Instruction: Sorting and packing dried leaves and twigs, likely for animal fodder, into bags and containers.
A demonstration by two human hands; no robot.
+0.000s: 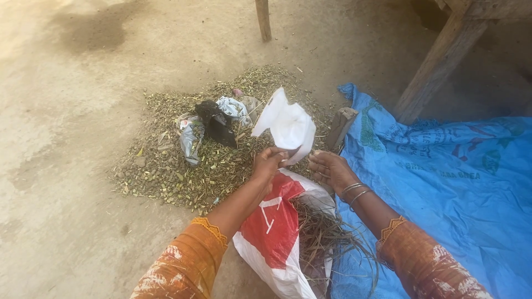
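- The left hand (270, 161) pinches a white bag (287, 126) by its lower edge, and the bag stands up crumpled and puffed above the fingers.
- The right hand (328, 168) sits just right of it, fingers curled loosely; it seems to grip nothing (the fingertips may brush the bag's hem, hard to tell).
- A heap (210, 144) of dry chopped stalks and husks spreads on the dirt floor beyond the hands, with black, grey and pale plastic scraps (213, 124) lying on top, unsorted.
- Near the person, a red-and-white sack (274, 230) lies open, slick woven plastic, with long wiry stems (324, 235) spilling from it.
- A blue tarp (449, 182) lies wrinkled at right.
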